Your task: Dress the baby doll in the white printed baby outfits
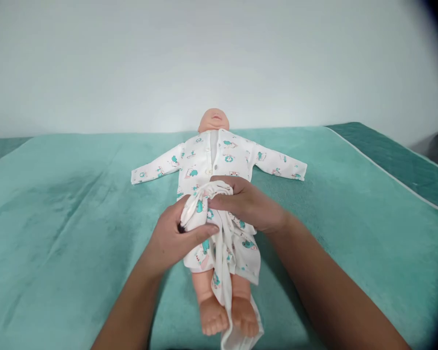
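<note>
A baby doll [214, 120] lies on its back, its bare feet [213, 316] towards me. It wears a white baby shirt [233, 155] with teal and pink animal prints, the sleeves spread to both sides and the front parted at the neck. Over the doll's lower body, my left hand [173, 238] and my right hand [253, 204] grip a bunched pair of matching baby pants [200, 206]. The fabric's gathered edge is pinched between fingers and thumb on each side. A length of cloth hangs between the doll's legs and past its feet. The hands hide the doll's waist.
A teal plush cover [76, 204] spreads under the doll, with a crease on the left. Darker quilted fabric [397, 158] shows beyond its white-edged border at right. A pale wall [219, 58] rises behind the doll's head. A dark object sits at the far right edge.
</note>
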Motion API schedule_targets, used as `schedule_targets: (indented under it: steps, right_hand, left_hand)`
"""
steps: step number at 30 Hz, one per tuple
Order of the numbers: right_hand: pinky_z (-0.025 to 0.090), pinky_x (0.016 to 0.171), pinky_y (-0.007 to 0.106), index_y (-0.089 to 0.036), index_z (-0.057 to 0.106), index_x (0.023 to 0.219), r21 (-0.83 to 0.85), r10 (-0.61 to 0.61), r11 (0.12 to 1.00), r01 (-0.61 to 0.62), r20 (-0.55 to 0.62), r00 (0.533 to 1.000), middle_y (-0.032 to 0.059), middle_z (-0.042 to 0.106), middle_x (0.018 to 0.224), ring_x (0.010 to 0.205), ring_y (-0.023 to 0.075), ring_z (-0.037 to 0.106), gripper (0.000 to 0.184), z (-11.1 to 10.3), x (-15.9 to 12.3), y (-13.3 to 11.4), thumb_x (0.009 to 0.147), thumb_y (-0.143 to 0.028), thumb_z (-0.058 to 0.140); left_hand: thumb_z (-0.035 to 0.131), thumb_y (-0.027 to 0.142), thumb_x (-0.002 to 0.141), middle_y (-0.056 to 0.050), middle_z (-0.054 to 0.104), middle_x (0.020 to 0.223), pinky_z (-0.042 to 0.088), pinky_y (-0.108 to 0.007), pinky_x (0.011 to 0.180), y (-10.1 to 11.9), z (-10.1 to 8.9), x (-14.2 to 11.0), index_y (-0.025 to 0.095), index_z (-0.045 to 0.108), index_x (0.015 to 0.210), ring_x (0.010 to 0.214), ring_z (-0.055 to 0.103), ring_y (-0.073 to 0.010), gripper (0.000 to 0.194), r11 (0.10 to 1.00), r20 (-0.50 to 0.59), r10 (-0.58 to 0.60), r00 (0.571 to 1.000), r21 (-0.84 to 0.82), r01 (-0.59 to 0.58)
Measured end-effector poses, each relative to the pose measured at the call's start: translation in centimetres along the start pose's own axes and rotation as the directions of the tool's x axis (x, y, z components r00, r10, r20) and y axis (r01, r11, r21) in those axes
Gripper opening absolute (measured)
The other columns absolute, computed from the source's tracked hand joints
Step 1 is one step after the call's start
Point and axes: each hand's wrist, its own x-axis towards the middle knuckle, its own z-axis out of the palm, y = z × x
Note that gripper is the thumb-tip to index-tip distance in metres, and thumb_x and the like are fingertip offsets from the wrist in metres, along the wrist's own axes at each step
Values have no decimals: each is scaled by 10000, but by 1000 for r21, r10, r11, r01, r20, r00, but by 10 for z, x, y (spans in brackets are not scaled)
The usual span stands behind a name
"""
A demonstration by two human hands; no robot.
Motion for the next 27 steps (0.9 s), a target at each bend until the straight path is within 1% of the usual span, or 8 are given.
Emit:
schedule_targets:
  steps: [3, 6, 9, 12, 18, 23, 25, 27]
  right_hand:
    - [423, 660, 246, -177, 638, 866, -62, 46, 997, -45, 14, 999, -16, 592, 787, 724, 128, 539, 217, 2, 1, -5, 821, -376, 712]
    - [439, 687, 246, -198, 642, 925, -252, 125, 965, -76, 183, 975, -23, 616, 831, 790, 147, 565, 293, 3, 1, -15, 747, -383, 784]
    - [451, 772, 250, -209, 652, 926, -434, 161, 901, -18, 295, 942, -24, 647, 917, 904, 173, 584, 350, 2, 0, -20, 670, -353, 843]
    - [456, 776, 255, -207, 667, 938, -433, 152, 901, -31, 247, 957, -23, 660, 904, 892, 171, 600, 279, 1, -1, -18, 747, -373, 785]
    - [481, 789, 282, -182, 704, 991, -58, -36, 998, 40, 58, 998, 6, 680, 904, 858, 162, 616, 285, 1, -1, -3, 813, -401, 735]
    - [481, 758, 281, -184, 694, 936, 8, -61, 998, 62, -113, 992, 11, 674, 876, 815, 152, 611, 258, 5, 1, 4, 827, -416, 721]
    - [474, 745, 274, -182, 683, 909, -7, -57, 998, 57, -131, 990, 9, 666, 871, 808, 150, 603, 246, 5, 1, 4, 828, -411, 720]
    - [463, 727, 265, -181, 674, 898, -46, -37, 998, 33, -83, 996, -3, 652, 845, 790, 144, 592, 233, 4, 0, 1, 831, -400, 716]
  left_hand:
    - [790, 350, 747, -15, 691, 746, 495, -226, 589, -4, 4, -1, 169, 724, 858, 644, 615, -144, 222, 968, -87, -70, 994, -245, 46]
    - [775, 387, 761, -12, 683, 716, 518, -234, 574, -7, 9, 0, 172, 708, 897, 620, 637, -151, 263, 893, -195, -117, 974, -450, 18]
    - [768, 399, 769, -29, 700, 771, 550, -249, 627, -4, 12, 3, 165, 686, 915, 700, 677, -176, 287, 861, -272, -152, 950, -508, -7]
    - [781, 431, 750, -29, 700, 728, 568, -277, 677, -4, 12, 3, 175, 690, 870, 755, 698, -210, 297, 855, -290, -200, 936, -519, 22]
    - [730, 500, 787, -55, 720, 771, 563, -310, 671, -15, 3, -1, 169, 734, 954, 756, 689, -230, 371, 901, -99, -164, 982, -421, 108]
    - [864, 335, 655, -36, 725, 790, 532, -251, 611, -17, -6, 1, 144, 737, 863, 687, 657, -181, 310, 942, 173, -87, 981, -306, 137]
    - [836, 334, 695, -52, 732, 814, 545, -270, 635, -15, -5, 2, 141, 737, 882, 704, 672, -193, 286, 922, 177, -119, 977, -346, 175]
    - [785, 399, 752, -70, 737, 842, 564, -308, 678, -13, -2, 3, 150, 734, 951, 739, 692, -217, 323, 884, 98, -129, 987, -439, 159]
